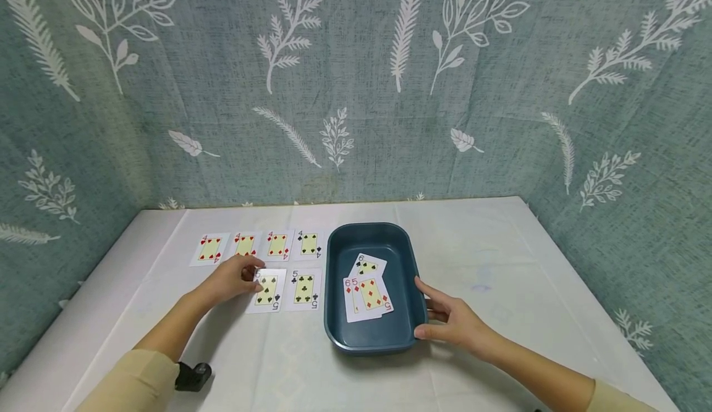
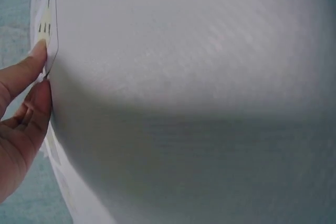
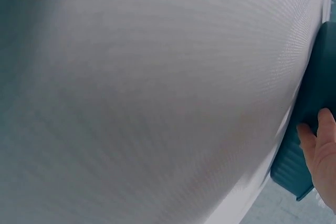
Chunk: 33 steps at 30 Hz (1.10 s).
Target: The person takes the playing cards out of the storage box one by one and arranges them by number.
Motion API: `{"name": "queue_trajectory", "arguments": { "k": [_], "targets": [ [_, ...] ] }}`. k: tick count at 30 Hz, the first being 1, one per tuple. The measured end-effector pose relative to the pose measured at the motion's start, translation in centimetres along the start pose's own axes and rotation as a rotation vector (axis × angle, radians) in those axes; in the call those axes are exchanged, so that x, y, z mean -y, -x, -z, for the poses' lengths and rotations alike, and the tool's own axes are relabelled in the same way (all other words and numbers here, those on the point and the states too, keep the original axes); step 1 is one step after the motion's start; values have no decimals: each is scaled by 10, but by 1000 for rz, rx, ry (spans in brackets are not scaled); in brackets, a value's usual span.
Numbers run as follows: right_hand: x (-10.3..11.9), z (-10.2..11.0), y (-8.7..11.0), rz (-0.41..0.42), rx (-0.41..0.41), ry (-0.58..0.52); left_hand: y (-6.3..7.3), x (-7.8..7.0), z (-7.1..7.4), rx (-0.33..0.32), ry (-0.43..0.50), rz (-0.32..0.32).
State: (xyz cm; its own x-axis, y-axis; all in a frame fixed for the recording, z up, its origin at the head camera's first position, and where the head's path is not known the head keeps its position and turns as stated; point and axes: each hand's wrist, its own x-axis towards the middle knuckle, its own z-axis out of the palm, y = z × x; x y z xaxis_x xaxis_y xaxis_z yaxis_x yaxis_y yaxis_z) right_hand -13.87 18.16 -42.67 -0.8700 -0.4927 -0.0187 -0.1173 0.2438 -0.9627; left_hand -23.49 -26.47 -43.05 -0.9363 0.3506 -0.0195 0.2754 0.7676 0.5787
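At the left edge of a five of spades point(image 1: 267, 291), my left hand point(image 1: 229, 281) pinches the card between thumb and fingers. The left wrist view shows that thumb point(image 2: 39, 50) and the fingertips meeting at the card's edge. Right beside it lies a five of clubs point(image 1: 303, 288). My right hand point(image 1: 453, 320) rests against the right side of a dark teal tray point(image 1: 371, 339), its thumb and index fingertip at the rim. In the right wrist view its fingers point(image 3: 308, 136) lie extended along the outer wall. Inside the tray a five of diamonds point(image 1: 371, 294) overlaps a six of diamonds point(image 1: 351, 306).
A black six point(image 1: 368, 266) also lies in the tray, partly covered. Behind the fives runs a row of red and black fours, from a four of hearts point(image 1: 210, 249) to a black four point(image 1: 309, 244). A patterned teal cloth point(image 1: 356, 103) hangs behind the white table point(image 1: 478, 239).
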Motion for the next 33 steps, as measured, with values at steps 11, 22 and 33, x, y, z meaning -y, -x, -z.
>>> {"name": "queue_trajectory", "arguments": {
  "k": [11,22,33],
  "targets": [
    [2,0,1,-14,0,-5,-2,-18,2,-144,74,-94],
    [0,-1,1,-17,0,-12,-12,-64,-5,-230,233,-117],
    [-1,-1,1,-6,13,-27,-24,-110,-14,-169,277,-210]
  ]
}}
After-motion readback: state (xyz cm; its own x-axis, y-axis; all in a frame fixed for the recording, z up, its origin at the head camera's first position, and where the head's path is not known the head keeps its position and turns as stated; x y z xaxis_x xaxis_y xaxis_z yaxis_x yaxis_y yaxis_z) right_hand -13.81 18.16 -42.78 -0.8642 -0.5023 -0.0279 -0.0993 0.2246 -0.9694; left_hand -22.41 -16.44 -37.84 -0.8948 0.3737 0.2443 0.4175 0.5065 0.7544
